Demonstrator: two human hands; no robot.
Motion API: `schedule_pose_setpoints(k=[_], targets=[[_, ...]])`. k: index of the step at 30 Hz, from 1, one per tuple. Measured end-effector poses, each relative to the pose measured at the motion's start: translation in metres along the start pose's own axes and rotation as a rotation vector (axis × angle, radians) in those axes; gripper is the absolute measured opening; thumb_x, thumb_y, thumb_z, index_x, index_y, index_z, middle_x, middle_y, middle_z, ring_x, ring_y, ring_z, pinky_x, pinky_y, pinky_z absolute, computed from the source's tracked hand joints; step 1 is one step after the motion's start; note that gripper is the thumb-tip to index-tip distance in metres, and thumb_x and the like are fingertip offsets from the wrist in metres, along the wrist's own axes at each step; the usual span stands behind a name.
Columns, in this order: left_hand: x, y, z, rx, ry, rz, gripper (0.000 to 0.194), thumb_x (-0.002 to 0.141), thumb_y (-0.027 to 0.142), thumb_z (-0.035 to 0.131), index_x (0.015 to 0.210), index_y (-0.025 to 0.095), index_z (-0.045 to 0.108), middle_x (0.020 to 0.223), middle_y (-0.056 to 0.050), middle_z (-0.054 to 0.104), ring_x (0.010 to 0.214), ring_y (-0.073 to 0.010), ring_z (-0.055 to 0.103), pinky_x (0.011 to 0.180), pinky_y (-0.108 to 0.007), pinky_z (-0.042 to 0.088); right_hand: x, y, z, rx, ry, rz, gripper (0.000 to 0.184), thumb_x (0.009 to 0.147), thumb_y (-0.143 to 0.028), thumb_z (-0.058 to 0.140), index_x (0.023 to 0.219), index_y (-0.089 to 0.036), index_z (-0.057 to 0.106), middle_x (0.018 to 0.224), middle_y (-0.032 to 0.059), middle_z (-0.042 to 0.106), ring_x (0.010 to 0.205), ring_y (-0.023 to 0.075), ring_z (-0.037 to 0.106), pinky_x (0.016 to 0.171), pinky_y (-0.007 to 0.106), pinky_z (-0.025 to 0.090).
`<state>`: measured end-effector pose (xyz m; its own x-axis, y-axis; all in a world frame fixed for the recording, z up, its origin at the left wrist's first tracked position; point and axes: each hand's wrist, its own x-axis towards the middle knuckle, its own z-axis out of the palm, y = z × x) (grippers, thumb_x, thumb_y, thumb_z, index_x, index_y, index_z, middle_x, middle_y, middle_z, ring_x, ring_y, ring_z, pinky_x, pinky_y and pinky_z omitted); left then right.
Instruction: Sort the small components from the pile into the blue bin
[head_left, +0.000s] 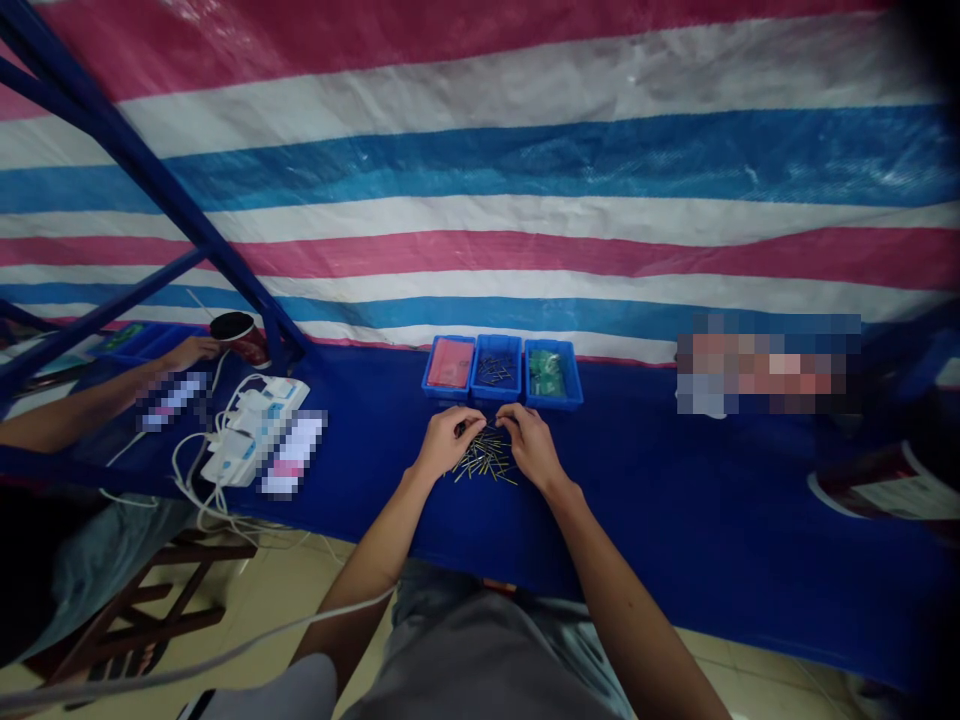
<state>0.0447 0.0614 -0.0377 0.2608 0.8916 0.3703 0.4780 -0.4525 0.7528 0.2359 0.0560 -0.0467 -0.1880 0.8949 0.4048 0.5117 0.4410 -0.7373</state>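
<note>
My left fingers [469, 418] and right fingers [504, 414] pinch low over scattered thin metal pins [486, 458] at twelve o'clock, any grip too hidden to tell

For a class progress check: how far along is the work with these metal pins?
Done: a small bunch of pins lies in the middle blue tray. In hand: the left hand and right hand pinch at the loose pile of pins on the blue table covering; whether they grip any is unclear. Left: that pile looks larger, so the work seems early.
</note>
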Motion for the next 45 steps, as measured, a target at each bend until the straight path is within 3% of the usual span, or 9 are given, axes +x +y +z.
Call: schedule_pose_setpoints(k=[7, 12, 19, 27, 32, 45], targets=[[0.0, -0.005, 0.002, -0.03, 0.005, -0.035, 0.025, 0.094, 0.038, 0.061, 0.094, 0.018, 0.074, 0.078, -0.003, 0.07, 0.069, -0.0136, 0.06, 0.063, -0.023, 0.043, -0.001, -0.004, -0.001, 0.025, -0.01, -0.014, 0.015, 0.101, -0.021, 0.039, 0.102, -0.024, 0.054, 0.092, 0.0026, 0.071, 0.09, 0.0213, 0.065, 0.096, 0.039, 0.04], [0.0, -0.006, 0.002, -0.048, 0.01, -0.057, 0.025, 0.095, 0.039, 0.06, 0.094, 0.018, 0.073, 0.08, -0.003, 0.072, 0.07, -0.0139, 0.062, 0.064, -0.023, 0.043, -0.002, -0.006, -0.001, -0.032, 0.085, -0.037, 0.014, 0.1, -0.026, 0.043, 0.102, -0.023, 0.056, 0.102, 0.0081, 0.064, 0.096, 0.0235, 0.059, 0.088, 0.037, 0.042], [0.0, -0.006, 0.001, -0.052, 0.015, -0.046, 0.019, 0.094, 0.034, 0.062, 0.094, 0.018, 0.074, 0.081, -0.003, 0.073, 0.071, -0.0139, 0.064, 0.063, -0.023, 0.044, -0.001, -0.008, -0.002, -0.055, 0.117, 0.041, 0.008, 0.096, -0.029, 0.052, 0.097, -0.023, 0.057, 0.072, -0.002, 0.063, 0.065, 0.0179, 0.057, 0.082, 0.037, 0.041], [0.0, -0.006, 0.001, -0.06, 0.023, -0.029, 0.019, 0.093, 0.033, 0.063, 0.098, 0.018, 0.075, 0.084, -0.004, 0.074, 0.073, -0.0147, 0.065, 0.066, -0.024, 0.046, -0.001, -0.013, -0.003, 0.139, 0.106, 0.107, 0.003, 0.086, -0.024, 0.059, 0.089, -0.023, 0.061, 0.079, 0.0001, 0.071, 0.073, 0.019, 0.066, 0.082, 0.036, 0.049], [0.001, -0.005, 0.0, -0.07, 0.021, -0.022, 0.02, 0.093, 0.034, 0.063, 0.098, 0.018, 0.075, 0.084, -0.005, 0.073, 0.073, -0.0149, 0.065, 0.067, -0.025, 0.047, -0.002, -0.013, -0.002, 0.254, 0.035, 0.116, 0.007, 0.089, -0.028, 0.06, 0.091, -0.023, 0.064, 0.086, 0.0023, 0.072, 0.078, 0.0197, 0.068, 0.08, 0.035, 0.053], [0.001, -0.001, -0.002, -0.076, -0.03, -0.006, 0.02, 0.09, 0.036, 0.068, 0.089, 0.017, 0.072, 0.075, -0.002, 0.067, 0.066, -0.0124, 0.059, 0.064, -0.023, 0.043, 0.001, -0.011, -0.001, 0.292, 0.081, 0.028, 0.016, 0.091, -0.034, 0.063, 0.083, -0.021, 0.067, 0.087, 0.0041, 0.068, 0.078, 0.0195, 0.062, 0.075, 0.033, 0.049]])
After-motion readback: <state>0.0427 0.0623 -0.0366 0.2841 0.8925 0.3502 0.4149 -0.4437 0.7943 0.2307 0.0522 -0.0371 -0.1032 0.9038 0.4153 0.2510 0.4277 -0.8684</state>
